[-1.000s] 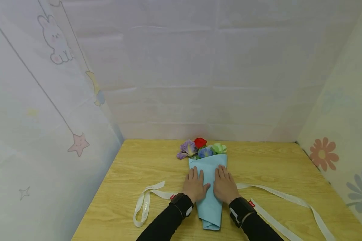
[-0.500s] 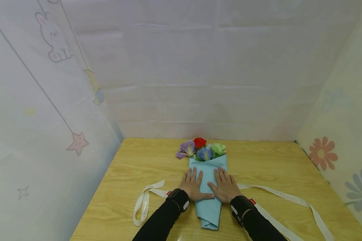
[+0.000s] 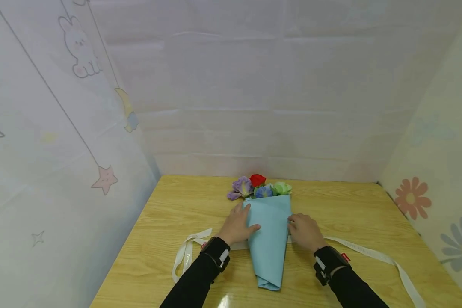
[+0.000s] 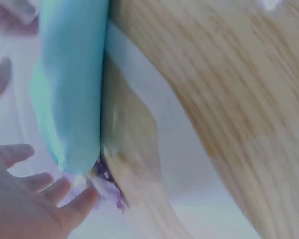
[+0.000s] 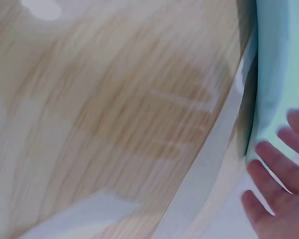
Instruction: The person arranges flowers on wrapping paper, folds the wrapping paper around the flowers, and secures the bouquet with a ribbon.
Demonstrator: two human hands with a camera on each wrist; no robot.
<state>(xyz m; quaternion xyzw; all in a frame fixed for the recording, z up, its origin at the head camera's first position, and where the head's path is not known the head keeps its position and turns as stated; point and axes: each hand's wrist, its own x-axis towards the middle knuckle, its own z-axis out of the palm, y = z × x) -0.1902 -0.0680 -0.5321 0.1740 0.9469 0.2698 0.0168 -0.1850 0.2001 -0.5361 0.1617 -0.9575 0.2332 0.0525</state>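
Observation:
A bouquet wrapped in light blue paper (image 3: 268, 244) lies on the wooden table, its purple, red, blue and green flowers (image 3: 264, 192) showing at the far end. My left hand (image 3: 236, 226) is at the wrap's upper left edge, fingers spread and thumb reaching over the front. At the right edge, my right hand (image 3: 306, 232) has its fingertips close against the paper; the right wrist view shows these fingers (image 5: 275, 172) loosely bent and apart. Beneath the bouquet runs a white printed ribbon (image 3: 363, 251), coming out on both sides.
The ribbon's left end (image 3: 186, 252) lies looped on the wooden table (image 3: 169, 205), while its right part trails toward the front edge. A pale cloth wall (image 3: 231, 107) stands directly behind the table, with printed cloth on both sides.
Both hands have gone from lying flat on the middle of the wrap to its left and right edges. The paper's front now shows between them, and its top edge looks straighter.

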